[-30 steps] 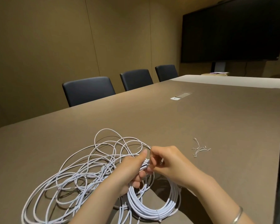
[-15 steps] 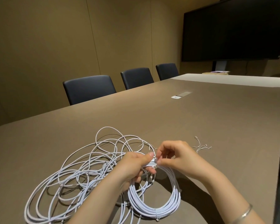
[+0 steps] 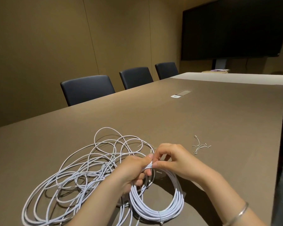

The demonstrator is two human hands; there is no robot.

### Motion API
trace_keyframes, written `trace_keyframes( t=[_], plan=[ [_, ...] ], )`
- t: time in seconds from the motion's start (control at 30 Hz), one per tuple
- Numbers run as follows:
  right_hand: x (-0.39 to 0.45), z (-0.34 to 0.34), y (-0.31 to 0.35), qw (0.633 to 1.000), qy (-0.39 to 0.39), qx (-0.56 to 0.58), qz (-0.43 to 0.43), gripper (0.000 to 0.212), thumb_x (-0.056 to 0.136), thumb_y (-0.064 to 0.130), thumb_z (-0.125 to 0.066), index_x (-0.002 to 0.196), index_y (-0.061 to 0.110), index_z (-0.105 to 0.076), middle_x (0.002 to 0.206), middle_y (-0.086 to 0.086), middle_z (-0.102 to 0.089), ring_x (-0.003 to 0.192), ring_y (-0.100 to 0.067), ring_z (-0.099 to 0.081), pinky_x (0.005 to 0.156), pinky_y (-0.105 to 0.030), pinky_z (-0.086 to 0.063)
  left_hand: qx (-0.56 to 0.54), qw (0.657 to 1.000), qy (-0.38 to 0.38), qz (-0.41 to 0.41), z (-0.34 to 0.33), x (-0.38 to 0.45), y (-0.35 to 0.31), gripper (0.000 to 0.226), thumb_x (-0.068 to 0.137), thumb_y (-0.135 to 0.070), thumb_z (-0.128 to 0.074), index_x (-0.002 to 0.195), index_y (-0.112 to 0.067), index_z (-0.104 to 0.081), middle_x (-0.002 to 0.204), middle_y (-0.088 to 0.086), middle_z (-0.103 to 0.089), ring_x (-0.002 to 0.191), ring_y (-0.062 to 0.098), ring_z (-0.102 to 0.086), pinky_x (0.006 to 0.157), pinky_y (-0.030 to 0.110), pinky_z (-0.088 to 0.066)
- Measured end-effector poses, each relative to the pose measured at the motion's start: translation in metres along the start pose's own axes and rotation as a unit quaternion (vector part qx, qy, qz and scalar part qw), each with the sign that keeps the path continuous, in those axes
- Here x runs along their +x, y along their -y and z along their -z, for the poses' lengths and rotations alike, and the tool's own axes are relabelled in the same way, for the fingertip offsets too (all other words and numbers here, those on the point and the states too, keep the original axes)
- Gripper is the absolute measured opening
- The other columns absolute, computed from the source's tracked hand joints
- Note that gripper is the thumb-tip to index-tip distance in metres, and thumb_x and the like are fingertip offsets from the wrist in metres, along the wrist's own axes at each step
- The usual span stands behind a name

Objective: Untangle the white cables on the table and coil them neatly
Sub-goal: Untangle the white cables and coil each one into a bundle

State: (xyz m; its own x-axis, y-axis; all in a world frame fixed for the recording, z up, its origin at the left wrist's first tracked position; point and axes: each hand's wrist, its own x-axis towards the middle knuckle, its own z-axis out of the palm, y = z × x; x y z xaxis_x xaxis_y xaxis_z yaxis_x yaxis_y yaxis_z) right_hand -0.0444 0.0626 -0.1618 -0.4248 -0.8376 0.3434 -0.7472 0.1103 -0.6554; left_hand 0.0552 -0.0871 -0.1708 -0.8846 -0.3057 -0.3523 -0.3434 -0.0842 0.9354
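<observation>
A neat coil of white cable (image 3: pixel 155 207) hangs from my two hands just above the brown table (image 3: pixel 203 121). My left hand (image 3: pixel 132 170) grips the coil's top, thumb pressed over the bunched strands. My right hand (image 3: pixel 173 159) pinches the same spot from the right, fingers curled at a thin tie end that sticks up there. To the left a loose tangle of white cable (image 3: pixel 75 176) sprawls on the table in many overlapping loops.
Several small white twist ties (image 3: pixel 199 145) lie on the table right of my hands. A flush socket panel (image 3: pixel 180 94) sits mid-table. Three dark chairs (image 3: pixel 87 88) line the far left edge. A large black screen (image 3: pixel 232 28) hangs at the far end.
My right hand has shifted a little and its fingers have reworked their pinch at the top of the coil. The coil and the tangle stay where they were.
</observation>
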Motion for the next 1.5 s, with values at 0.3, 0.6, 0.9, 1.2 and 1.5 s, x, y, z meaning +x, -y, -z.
trace_keyframes(
  t=[0.3, 0.6, 0.9, 1.2, 1.5],
  plan=[
    [0.003, -0.011, -0.004, 0.994, 0.008, 0.105, -0.032, 0.005, 0.085, 0.022, -0.065, 0.081, 0.023, -0.063, 0.098, -0.004, -0.070, 0.087, -0.010, -0.064, 0.084, -0.044, -0.052, 0.060, 0.998, 0.029, 0.005, 0.003, -0.007, -0.006, 0.023, 0.103, -0.022, -0.045, 0.086, -0.008, -0.054, 0.054, 0.004, -0.052, 0.040, 0.007, -0.025, 0.035, 0.017, -0.020],
    [0.001, -0.012, -0.006, 0.987, -0.051, 0.132, -0.075, 0.007, 0.086, 0.015, -0.068, 0.080, 0.018, -0.064, 0.081, -0.011, -0.073, 0.069, -0.012, -0.061, 0.070, -0.038, -0.052, 0.033, 0.996, 0.080, 0.034, 0.001, -0.008, -0.007, 0.022, 0.093, -0.022, -0.047, 0.073, -0.015, -0.046, 0.057, -0.002, -0.036, 0.043, 0.008, -0.023, 0.037, 0.018, -0.020],
    [0.006, -0.003, 0.006, 0.977, -0.093, 0.162, -0.105, 0.007, 0.079, 0.010, -0.076, 0.074, 0.014, -0.072, 0.072, -0.008, -0.071, 0.065, -0.010, -0.060, 0.067, -0.029, -0.050, 0.103, 0.991, 0.078, -0.019, 0.005, -0.014, -0.022, 0.032, 0.094, -0.014, -0.053, 0.066, -0.022, -0.041, 0.058, -0.001, -0.029, 0.049, 0.011, -0.018, 0.041, 0.020, -0.015],
    [-0.001, 0.005, 0.025, 0.956, -0.060, 0.242, -0.151, 0.014, 0.075, -0.010, -0.063, 0.070, 0.000, -0.072, 0.062, -0.004, -0.067, 0.058, -0.008, -0.056, 0.060, -0.018, -0.045, 0.225, 0.969, 0.053, -0.090, -0.001, -0.032, -0.026, 0.043, 0.090, -0.013, -0.059, 0.049, -0.020, -0.046, 0.049, -0.003, -0.028, 0.044, 0.014, -0.016, 0.043, 0.021, -0.014],
    [-0.006, 0.018, 0.024, 0.934, 0.013, 0.331, -0.130, 0.011, 0.084, 0.004, -0.071, 0.095, 0.004, -0.075, 0.083, -0.009, -0.071, 0.076, -0.014, -0.064, 0.072, -0.024, -0.050, 0.172, 0.969, 0.154, -0.085, 0.018, -0.039, -0.038, 0.024, 0.082, -0.023, -0.066, 0.070, -0.010, -0.049, 0.056, -0.002, -0.021, 0.045, 0.010, -0.013, 0.039, 0.018, -0.014]
  ],
)
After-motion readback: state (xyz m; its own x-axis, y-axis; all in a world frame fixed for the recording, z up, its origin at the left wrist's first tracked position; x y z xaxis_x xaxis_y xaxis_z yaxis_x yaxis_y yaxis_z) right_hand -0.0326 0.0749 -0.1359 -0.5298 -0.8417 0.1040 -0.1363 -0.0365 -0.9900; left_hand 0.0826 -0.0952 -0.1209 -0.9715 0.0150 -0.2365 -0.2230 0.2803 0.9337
